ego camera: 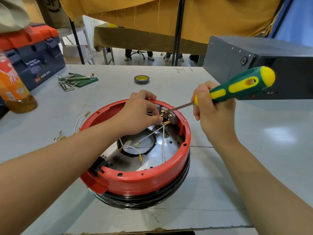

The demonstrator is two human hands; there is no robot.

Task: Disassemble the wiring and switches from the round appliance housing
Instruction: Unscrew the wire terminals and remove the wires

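Head view: right hand [212, 110] clamped on screwdriver [237, 88], tip at switch [166, 114] inside red housing [135, 180] on table [220, 192], left hand [140, 112] pinching brass terminal [161, 118] — slip risk, likely jabbing fingertips or snapping tab.

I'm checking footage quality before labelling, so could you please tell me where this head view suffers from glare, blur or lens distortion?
Head view: glare makes a bright patch on the table at right and glints off the metal floor inside the red housing; wide-angle distortion bows the table edges and stretches both forearms; the orange bottle at the left edge is soft and smeared; the screwdriver and brass terminals stay sharp.
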